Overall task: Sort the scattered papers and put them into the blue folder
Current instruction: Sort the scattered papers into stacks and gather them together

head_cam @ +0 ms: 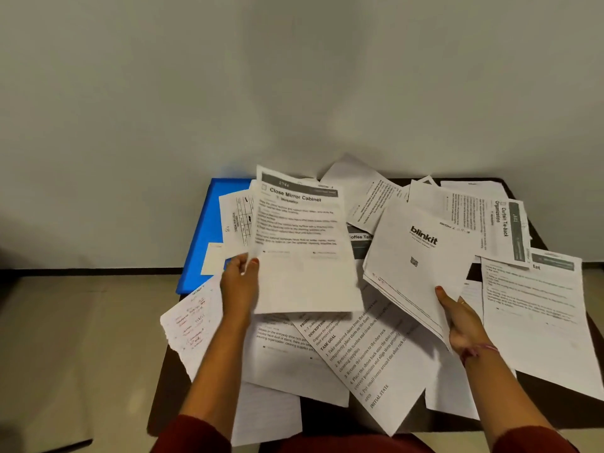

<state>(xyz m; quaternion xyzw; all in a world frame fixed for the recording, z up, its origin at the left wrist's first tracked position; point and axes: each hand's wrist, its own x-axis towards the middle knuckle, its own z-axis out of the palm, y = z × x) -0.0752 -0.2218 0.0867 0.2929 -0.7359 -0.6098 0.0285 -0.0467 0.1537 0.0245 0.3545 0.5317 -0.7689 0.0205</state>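
Up close, the left hand (240, 282) pinches the "Close Mirror Cabinet" sheet (302, 246) at its left edge, lifted above the scattered papers (369, 358). The right hand (461, 318) grips a "blinkit" stack (418, 259) by its lower corner. The blue folder (204, 237) lies at the table's (327, 420) far-left corner, partly covered.

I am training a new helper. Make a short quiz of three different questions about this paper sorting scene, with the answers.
1. True or false: the blue folder lies at the table's far left.
2. Which hand grips the "Close Mirror Cabinet" sheet?
3. The right hand holds: A) a pen B) the stack topped by the "blinkit" sheet C) nothing.

Key: 1 true; 2 the left hand; 3 B.
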